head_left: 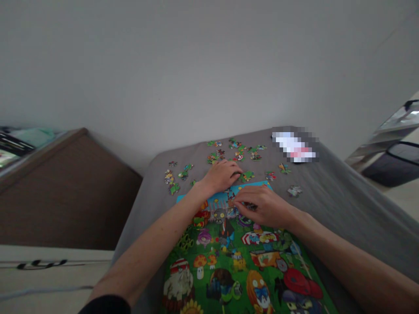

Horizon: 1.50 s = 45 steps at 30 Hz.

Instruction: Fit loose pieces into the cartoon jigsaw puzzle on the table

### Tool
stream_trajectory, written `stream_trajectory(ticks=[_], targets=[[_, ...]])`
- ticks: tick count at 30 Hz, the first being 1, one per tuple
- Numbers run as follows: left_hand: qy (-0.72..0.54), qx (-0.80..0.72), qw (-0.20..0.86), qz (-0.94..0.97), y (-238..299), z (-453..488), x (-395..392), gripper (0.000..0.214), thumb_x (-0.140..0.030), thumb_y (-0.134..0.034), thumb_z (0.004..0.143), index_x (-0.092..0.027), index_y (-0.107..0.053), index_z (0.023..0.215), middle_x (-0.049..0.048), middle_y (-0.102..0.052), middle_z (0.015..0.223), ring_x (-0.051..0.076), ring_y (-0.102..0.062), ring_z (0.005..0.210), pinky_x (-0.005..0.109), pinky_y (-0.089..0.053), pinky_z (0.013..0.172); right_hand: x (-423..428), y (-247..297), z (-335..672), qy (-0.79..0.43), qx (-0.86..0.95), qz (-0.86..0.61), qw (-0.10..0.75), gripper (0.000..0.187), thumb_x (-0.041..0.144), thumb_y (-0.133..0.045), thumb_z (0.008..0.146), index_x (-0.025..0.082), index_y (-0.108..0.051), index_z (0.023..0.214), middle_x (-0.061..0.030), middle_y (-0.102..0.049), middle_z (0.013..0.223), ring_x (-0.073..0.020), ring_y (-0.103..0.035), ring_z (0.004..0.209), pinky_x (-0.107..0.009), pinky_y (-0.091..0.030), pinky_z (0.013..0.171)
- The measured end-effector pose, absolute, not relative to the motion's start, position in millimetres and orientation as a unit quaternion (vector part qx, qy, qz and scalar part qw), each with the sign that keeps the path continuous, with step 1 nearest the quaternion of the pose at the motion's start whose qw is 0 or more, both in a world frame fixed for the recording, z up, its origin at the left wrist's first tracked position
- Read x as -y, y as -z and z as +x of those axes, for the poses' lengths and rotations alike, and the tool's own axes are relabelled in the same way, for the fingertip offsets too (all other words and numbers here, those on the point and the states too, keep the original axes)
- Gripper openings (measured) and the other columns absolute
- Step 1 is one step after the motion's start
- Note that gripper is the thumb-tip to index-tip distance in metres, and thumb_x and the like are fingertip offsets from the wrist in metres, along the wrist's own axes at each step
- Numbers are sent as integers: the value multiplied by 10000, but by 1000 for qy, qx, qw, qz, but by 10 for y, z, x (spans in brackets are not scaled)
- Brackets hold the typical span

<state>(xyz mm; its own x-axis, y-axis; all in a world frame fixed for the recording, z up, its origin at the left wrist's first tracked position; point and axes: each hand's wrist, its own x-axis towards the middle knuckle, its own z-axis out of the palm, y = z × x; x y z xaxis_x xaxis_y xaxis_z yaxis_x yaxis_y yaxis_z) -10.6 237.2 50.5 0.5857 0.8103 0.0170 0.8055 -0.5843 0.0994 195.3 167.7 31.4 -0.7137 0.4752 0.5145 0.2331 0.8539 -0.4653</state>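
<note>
A colourful cartoon jigsaw puzzle lies mostly assembled on a grey cloth-covered surface. My left hand rests past the puzzle's far edge, fingers curled down among loose pieces. My right hand lies on the puzzle's upper part, fingertips pinched together on what looks like a small piece at the blue top strip. Several more loose pieces are scattered farther away.
A blurred-out white and pink object sits at the far right of the grey surface. A brown headboard-like panel stands to the left. A dark chair or stand is at the right. A plain wall fills the background.
</note>
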Motion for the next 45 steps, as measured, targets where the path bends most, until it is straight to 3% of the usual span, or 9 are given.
stream_trajectory(ticks=[6,10,14,20,37,45], targets=[[-36,-525,-19,850,-663,-501,-2607,373,-383,-729,1067,-203,-701,1393,128,-648,1534,348,-589,1455,642,-488,1222,-1688,-316,1955,-213,903,-201,314,296,224,-537,1092,185,-783,933,-69,-811,899,-176,-732,838,-320,-535,809],[-2,-580,-17,814,-808,-987,-2855,450,-406,-743,1058,-209,-656,1453,139,-612,1566,347,-622,1402,623,-543,1172,-1694,-322,1955,-211,905,-208,305,294,221,-540,1091,189,-801,958,-64,-819,916,-172,-732,847,-319,-535,831],[69,-607,60,789,-1003,-1514,-3024,384,-426,-724,1071,-204,-690,1382,118,-682,1445,301,-699,1252,528,-622,1065,-1683,-333,1938,-211,906,-206,303,285,203,-552,1084,161,-809,967,-78,-818,918,-189,-747,858,-321,-528,812],[164,-586,200,768,-1054,-1990,-3061,370,-413,-741,1063,-179,-694,1345,110,-717,1350,268,-732,1154,488,-654,986,-1671,-347,1916,-210,909,-201,300,290,186,-544,1070,165,-799,933,-71,-805,897,-184,-737,836,-309,-498,782],[144,-607,213,752,-716,-2054,-3066,380,-420,-736,1065,-187,-686,1361,113,-709,1362,266,-728,1151,485,-653,982,-1666,-331,1903,-229,910,-215,270,281,199,-537,1072,191,-789,948,-76,-819,955,-178,-717,869,-311,-500,825],[100,-615,181,761,-1088,-1861,-3060,373,-419,-739,1064,-179,-694,1346,109,-716,1350,268,-732,1150,486,-654,984,-1671,-355,1909,-210,912,-214,280,307,187,-518,1070,178,-781,912,-59,-789,868,-170,-689,799,-308,-467,760]])
